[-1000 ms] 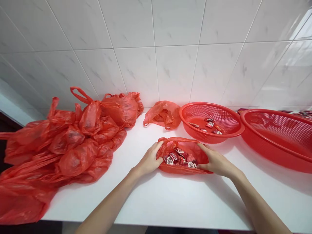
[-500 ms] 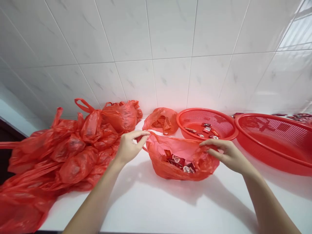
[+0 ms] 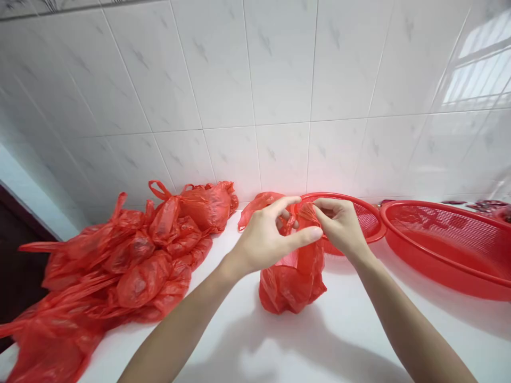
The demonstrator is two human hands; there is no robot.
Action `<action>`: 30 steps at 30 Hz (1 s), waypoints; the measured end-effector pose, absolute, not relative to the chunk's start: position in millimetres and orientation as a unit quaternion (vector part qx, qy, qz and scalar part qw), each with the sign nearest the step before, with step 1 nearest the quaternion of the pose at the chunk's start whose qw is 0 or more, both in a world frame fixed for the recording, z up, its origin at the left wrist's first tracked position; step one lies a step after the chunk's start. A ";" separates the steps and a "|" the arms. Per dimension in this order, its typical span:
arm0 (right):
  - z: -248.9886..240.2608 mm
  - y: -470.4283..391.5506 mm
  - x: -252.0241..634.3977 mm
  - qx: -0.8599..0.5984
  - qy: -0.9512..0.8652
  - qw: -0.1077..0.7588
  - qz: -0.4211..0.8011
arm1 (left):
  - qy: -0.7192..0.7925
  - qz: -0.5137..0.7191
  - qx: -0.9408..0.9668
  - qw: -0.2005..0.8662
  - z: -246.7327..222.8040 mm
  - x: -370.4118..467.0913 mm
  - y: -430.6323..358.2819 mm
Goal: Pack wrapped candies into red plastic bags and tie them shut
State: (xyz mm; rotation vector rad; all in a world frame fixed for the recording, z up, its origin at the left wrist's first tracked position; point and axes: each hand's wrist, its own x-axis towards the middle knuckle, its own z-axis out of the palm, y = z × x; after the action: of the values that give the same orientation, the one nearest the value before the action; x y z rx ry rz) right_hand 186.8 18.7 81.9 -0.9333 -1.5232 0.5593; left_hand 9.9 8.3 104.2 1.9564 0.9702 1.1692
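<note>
A red plastic bag [image 3: 291, 287] stands gathered and upright on the white table between my hands. My right hand [image 3: 337, 221] pinches its bunched top on the right. My left hand [image 3: 267, 234] is at the bag's left side, thumb and index finger spread wide apart. Its other fingers curl at a red strip of the bag, partly hidden behind the hand. What lies inside the bag is hidden now.
A heap of filled, tied red plastic bags [image 3: 143, 271] lies at left. Behind my hands are another red bag [image 3: 255, 205] and a red mesh basket [image 3: 369, 223]. A larger red basket [image 3: 447, 271] stands at right. Small dark-red packets [image 3: 491, 207] lie behind it by the tiled wall.
My hands have come together from the sides of the bag's wide mouth. The bag is now narrow and gathered, and its wrapped packets are out of sight. The view has tilted slightly upward.
</note>
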 end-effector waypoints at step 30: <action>64.4 46.7 193.7 -0.206 -0.544 0.605 0.545 | 0.256 0.603 0.646 0.391 117.5 -7.3 39.1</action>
State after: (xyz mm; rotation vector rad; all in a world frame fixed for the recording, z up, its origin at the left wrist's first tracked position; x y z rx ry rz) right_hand 193.7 46.7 64.4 -0.4760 -1.2578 1.2600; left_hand -7.3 39.1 117.5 1.6422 0.6496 1.5330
